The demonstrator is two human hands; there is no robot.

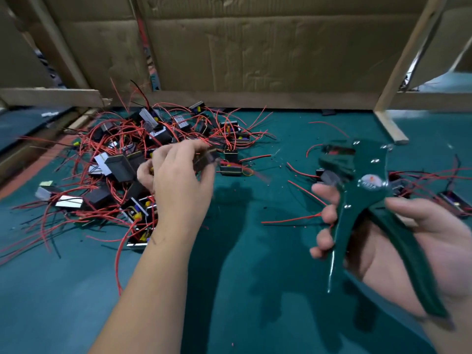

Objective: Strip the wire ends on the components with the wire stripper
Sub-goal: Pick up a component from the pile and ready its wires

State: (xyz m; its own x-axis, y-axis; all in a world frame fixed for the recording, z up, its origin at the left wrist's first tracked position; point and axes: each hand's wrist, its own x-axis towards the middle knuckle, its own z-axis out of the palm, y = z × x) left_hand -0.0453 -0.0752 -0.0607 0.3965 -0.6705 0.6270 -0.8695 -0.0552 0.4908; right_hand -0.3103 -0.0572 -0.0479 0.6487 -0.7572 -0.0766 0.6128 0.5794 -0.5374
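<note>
A tangled pile of small black components (120, 164) with red wires lies at the left of the green table (255, 290). Above its right edge my left hand (176, 180) pinches one blurred black component (207, 158) between thumb and fingers. At the right my right hand (398, 241) grips the handles of a dark green wire stripper (357, 200), held above the table with its jaws pointing up and left. The handles are spread apart. A second, smaller group of components (454, 200) with red wires lies behind the stripper at the far right.
Cardboard sheets (255, 47) and wooden slats (403, 72) wall off the back of the table. Loose red wires (288, 221) and small bits of insulation are scattered across the middle. Two single components (231, 162) lie just beyond my left hand.
</note>
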